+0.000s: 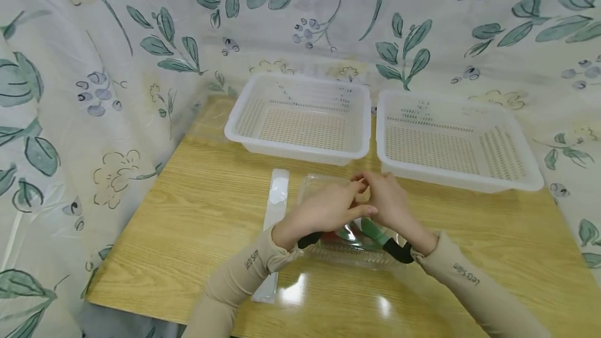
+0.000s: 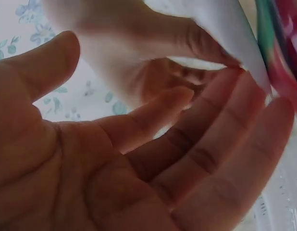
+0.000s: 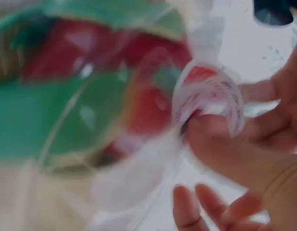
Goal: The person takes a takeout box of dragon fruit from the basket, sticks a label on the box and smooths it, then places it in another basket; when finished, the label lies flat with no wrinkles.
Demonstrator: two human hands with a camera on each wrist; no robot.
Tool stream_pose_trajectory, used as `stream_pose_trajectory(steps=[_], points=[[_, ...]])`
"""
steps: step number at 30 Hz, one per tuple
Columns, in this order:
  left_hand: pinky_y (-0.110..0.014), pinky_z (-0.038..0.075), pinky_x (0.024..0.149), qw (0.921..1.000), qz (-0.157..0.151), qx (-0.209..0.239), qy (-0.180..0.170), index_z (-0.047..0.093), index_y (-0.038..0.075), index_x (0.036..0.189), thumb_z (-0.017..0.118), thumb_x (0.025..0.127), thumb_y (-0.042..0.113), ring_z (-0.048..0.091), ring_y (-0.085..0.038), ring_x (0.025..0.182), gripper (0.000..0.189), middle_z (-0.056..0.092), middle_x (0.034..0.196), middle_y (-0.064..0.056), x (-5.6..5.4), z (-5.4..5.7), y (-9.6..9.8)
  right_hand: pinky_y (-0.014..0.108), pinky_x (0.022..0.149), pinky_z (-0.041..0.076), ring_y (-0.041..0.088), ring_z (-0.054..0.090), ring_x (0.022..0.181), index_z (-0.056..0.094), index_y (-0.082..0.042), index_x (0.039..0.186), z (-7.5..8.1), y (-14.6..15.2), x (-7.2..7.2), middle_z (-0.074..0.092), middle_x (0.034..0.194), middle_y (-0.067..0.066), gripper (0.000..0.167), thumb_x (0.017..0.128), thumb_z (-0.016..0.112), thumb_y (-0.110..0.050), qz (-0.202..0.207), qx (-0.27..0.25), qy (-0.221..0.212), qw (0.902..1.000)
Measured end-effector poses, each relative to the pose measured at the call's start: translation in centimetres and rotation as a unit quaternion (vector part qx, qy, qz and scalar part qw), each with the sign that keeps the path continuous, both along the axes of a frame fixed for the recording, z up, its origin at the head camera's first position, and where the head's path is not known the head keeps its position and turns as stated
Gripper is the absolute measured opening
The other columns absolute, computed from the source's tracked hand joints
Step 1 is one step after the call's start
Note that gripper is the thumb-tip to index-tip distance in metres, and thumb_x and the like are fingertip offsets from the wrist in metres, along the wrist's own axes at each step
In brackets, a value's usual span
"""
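A clear plastic box (image 1: pixel 366 261) lies on the table under both hands, with red and green pieces (image 3: pixel 105 110) like cut watermelon showing through it. A white label (image 3: pixel 206 91) with red print curls up beside the pieces. My right hand (image 1: pixel 388 201) pinches this label between thumb and finger. From the other side my left hand (image 1: pixel 328 206) reaches in, its fingers loosely extended and fingertips right at the label's edge in the left wrist view. The hands hide much of the box in the head view.
Two white perforated baskets (image 1: pixel 300 151) (image 1: pixel 460 175) stand side by side behind the box. Left of the box lies a long whitish strip (image 1: pixel 277 202). A floral curtain (image 1: pixel 300 14) hangs behind and at the left of the wooden table (image 1: pixel 188 233).
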State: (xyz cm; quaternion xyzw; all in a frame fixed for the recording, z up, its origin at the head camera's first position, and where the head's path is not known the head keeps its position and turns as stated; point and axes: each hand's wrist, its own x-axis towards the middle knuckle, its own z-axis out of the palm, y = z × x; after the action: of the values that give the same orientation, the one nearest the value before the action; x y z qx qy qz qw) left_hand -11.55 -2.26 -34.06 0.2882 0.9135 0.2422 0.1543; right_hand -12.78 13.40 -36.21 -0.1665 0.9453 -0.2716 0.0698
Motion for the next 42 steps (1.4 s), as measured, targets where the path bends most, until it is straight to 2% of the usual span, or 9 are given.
stream_pose_trajectory(steps=[6,10,16,20,24,28,32,39,42], points=[[-0.031,0.055,0.082,0.9994,0.032,-0.01,0.013,0.043,0.009,0.143,0.051,0.096,0.05,0.065,-0.019,0.103,0.063,0.068,0.114,-0.009,1.7,-0.4,0.7,0.028,0.061,0.047,0.018,0.059,0.07,0.057,0.0,0.113,-0.4,0.7,-0.7,0.068,0.089,0.013,0.028,0.089,0.065,-0.012,0.027,-0.034,-0.085,0.9954],[-0.031,0.056,0.077,0.995,0.07,-0.032,0.064,0.044,0.01,0.143,0.053,0.094,0.052,0.063,-0.022,0.107,0.066,0.065,0.121,-0.008,2.7,-1.0,1.6,0.026,0.054,0.045,0.015,0.055,0.057,0.054,0.003,0.107,-0.9,1.2,-1.2,0.065,0.079,0.016,0.016,0.093,0.053,-0.005,0.034,-0.051,-0.109,0.9922],[-0.028,0.053,0.07,0.9671,0.125,-0.085,0.204,0.057,0.013,0.13,0.058,0.091,0.054,0.061,-0.02,0.1,0.057,0.067,0.112,-0.003,3.7,-2.7,2.8,0.027,0.051,0.045,0.015,0.052,0.053,0.054,0.002,0.105,-0.9,1.6,-1.6,0.062,0.076,0.015,0.014,0.094,0.047,-0.001,0.045,-0.048,-0.14,0.988],[-0.026,0.05,0.075,0.9507,0.126,-0.102,0.264,0.061,0.015,0.122,0.062,0.088,0.055,0.06,-0.017,0.101,0.052,0.065,0.106,0.001,4.0,-3.8,2.6,0.027,0.054,0.047,0.015,0.053,0.056,0.052,0.002,0.106,-0.9,1.8,-1.6,0.06,0.076,0.012,0.014,0.092,0.049,0.002,0.068,-0.051,-0.148,0.9853],[-0.031,0.049,0.092,0.9582,0.101,-0.11,0.244,0.059,0.016,0.129,0.061,0.088,0.055,0.057,-0.017,0.119,0.057,0.062,0.124,0.0,4.3,-4.1,1.8,0.025,0.054,0.045,0.014,0.051,0.058,0.049,0.001,0.111,-0.7,2.2,-1.3,0.054,0.073,0.006,0.02,0.093,0.057,-0.005,0.094,-0.046,-0.151,0.983],[-0.038,0.04,0.11,0.9714,0.047,-0.119,0.2,0.053,0.013,0.137,0.06,0.089,0.055,0.043,-0.02,0.139,0.064,0.051,0.145,-0.004,4.4,-4.0,0.4,0.024,0.056,0.04,0.013,0.045,0.062,0.047,0.0,0.113,-0.7,2.6,-1.2,0.049,0.076,0.005,0.035,0.088,0.068,-0.014,0.112,-0.041,-0.144,0.9824],[-0.04,0.033,0.117,0.9798,0.005,-0.112,0.165,0.051,0.012,0.14,0.059,0.091,0.052,0.034,-0.022,0.145,0.064,0.042,0.153,-0.006,4.6,-3.9,-1.2,0.025,0.058,0.038,0.014,0.042,0.066,0.047,-0.002,0.113,-0.9,2.6,-1.1,0.05,0.081,0.007,0.051,0.08,0.079,-0.023,0.112,-0.028,-0.136,0.9839],[-0.046,0.035,0.115,0.9865,-0.007,-0.056,0.154,0.059,0.018,0.099,0.064,0.09,0.044,0.041,-0.029,0.14,0.028,0.046,0.15,-0.01,4.8,-4.0,-3.4,0.027,0.06,0.039,0.019,0.044,0.077,0.045,-0.002,0.117,-1.2,2.3,-0.6,0.05,0.089,0.011,0.065,0.072,0.086,-0.027,0.107,-0.031,-0.126,0.9857],[-0.048,0.032,0.116,0.9883,-0.019,-0.035,0.147,0.058,0.019,0.094,0.064,0.091,0.041,0.04,-0.03,0.141,0.023,0.044,0.151,-0.01,4.7,-4.1,-3.8,0.028,0.06,0.038,0.02,0.044,0.077,0.044,-0.002,0.117,-1.3,2.2,-0.3,0.05,0.088,0.012,0.067,0.072,0.086,-0.029,0.101,-0.037,-0.117,0.9872]])
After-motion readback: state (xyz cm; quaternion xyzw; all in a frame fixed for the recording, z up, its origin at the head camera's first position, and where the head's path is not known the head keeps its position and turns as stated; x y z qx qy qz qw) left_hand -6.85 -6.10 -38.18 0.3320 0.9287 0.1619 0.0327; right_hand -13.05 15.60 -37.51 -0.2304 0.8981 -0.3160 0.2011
